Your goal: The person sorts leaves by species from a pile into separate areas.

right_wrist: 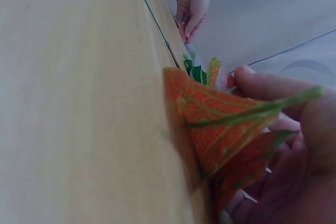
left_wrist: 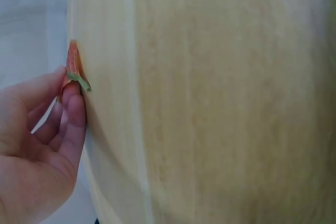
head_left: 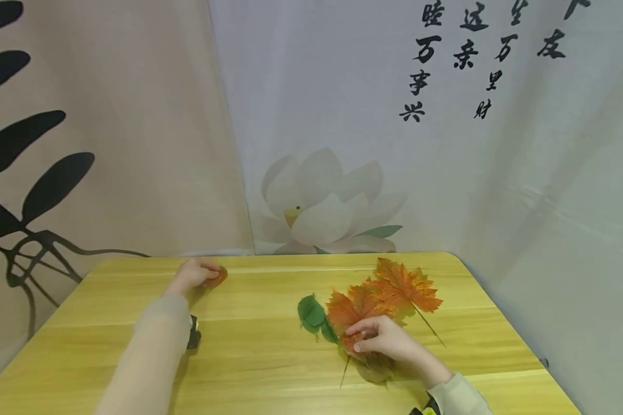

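Note:
At the back left of the table, my left hand (head_left: 193,274) pinches a small red leaf (head_left: 217,278) between thumb and fingers. The left wrist view shows this leaf (left_wrist: 73,61) nearly edge-on, with a green stem end. My right hand (head_left: 386,341) is over the leaves on the right, its thumb and forefinger pinching a red-orange leaf (head_left: 350,344). Green veins run across an orange leaf (right_wrist: 226,106) in the right wrist view. Beyond the right hand lie large orange maple leaves (head_left: 402,283); a green leaf (head_left: 311,312) lies to their left. Under the right palm a brownish-green leaf (head_left: 375,370) is partly hidden.
The wooden table (head_left: 249,346) ends at the back against a pale curtain (head_left: 150,144) printed with dark leaves, a lotus and writing. A thin stem (head_left: 430,326) sticks out toward the right front from the maple leaves. Both wrists wear dark straps.

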Tool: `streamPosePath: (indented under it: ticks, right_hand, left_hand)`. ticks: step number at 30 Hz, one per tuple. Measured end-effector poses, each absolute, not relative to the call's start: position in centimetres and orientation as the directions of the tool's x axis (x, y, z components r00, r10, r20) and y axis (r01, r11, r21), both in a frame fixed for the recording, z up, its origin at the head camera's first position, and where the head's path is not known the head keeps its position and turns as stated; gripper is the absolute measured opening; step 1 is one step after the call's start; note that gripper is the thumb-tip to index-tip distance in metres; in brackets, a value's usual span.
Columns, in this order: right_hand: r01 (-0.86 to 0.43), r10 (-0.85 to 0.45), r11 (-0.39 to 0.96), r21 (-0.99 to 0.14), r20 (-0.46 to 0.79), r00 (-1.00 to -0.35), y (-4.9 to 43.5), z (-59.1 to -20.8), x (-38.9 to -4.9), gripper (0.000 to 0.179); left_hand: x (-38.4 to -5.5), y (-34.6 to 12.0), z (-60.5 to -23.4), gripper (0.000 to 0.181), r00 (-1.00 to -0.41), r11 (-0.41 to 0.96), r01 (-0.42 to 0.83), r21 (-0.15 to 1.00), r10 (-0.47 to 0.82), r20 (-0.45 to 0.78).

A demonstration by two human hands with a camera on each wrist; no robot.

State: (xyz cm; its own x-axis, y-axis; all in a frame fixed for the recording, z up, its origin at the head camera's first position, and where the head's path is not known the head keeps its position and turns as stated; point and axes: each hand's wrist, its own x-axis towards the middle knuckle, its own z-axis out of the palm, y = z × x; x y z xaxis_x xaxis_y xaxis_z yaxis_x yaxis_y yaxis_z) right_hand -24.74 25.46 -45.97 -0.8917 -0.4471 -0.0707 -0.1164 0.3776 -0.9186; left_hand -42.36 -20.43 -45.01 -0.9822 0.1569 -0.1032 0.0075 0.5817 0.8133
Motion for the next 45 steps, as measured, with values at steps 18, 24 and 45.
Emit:
streamPosePath:
  ticks: [18, 24, 45]
  right_hand:
    - [-0.157, -0.411, 0.364, -0.918, -0.007, -0.911, 25.3, -43.5, -25.0, 0.032]
    - [-0.236, -0.417, 0.427, -0.873, 0.042, -0.908, 24.3, -41.0, -25.9, 0.033]
    - [-0.230, -0.283, 0.400, -0.887, 0.119, -0.952, 18.6, -36.8, -31.0, 0.036]
  left_hand:
    - [-40.9, -19.7, -44.1, 0.044, -0.946, 0.627, 0.170, 0.760, 0.321, -0.053]
    - [-40.8, -20.1, -44.6, 0.051, -0.933, 0.621, 0.172, 0.765, 0.352, -0.076]
    - [-39.9, -20.5, -45.5, 0.051, -0.931, 0.581, 0.164, 0.797, 0.359, -0.071]
